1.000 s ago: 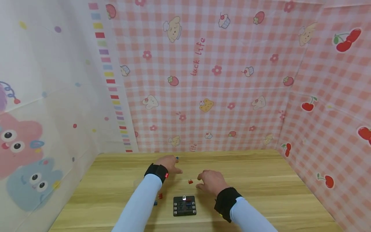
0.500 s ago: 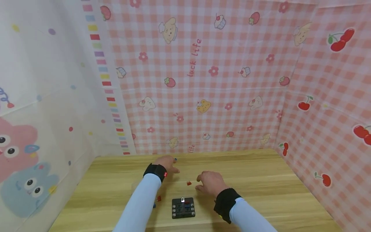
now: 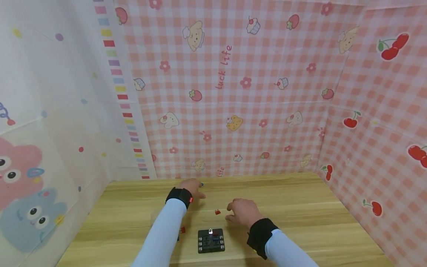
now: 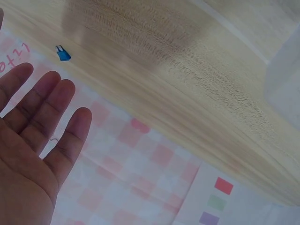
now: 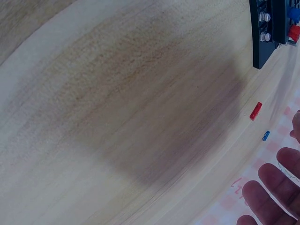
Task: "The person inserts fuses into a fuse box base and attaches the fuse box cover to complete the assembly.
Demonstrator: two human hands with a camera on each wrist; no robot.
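Observation:
My left hand [image 3: 191, 187] hovers at the far edge of the table, beside a small blue blade fuse [image 3: 202, 184]. In the left wrist view its fingers [image 4: 77, 126] are straight and spread, and that blue fuse [image 4: 63, 54] lies just beyond them. To the right, my right hand [image 3: 245, 212] holds nothing, its fingers loosely bent. A red blade fuse [image 3: 217, 212] lies on the wood just left of its fingertips. Nearer to me sits a black fuse block [image 3: 211, 247] with metal screw terminals, carrying a red and a blue fuse [image 5: 294, 14].
Close by the left forearm lie another red fuse [image 3: 182, 230] and a blue one [image 3: 178, 238], partly hidden by the sleeve. A clear container [image 3: 154, 216] shows behind that arm. Patterned cloth [image 3: 233, 92] hangs at the table's back and sides.
The head view has shifted slightly, so the scene sits a little lower and to the left. Both hands keep nearly the same places, and the fuses lie where they were.

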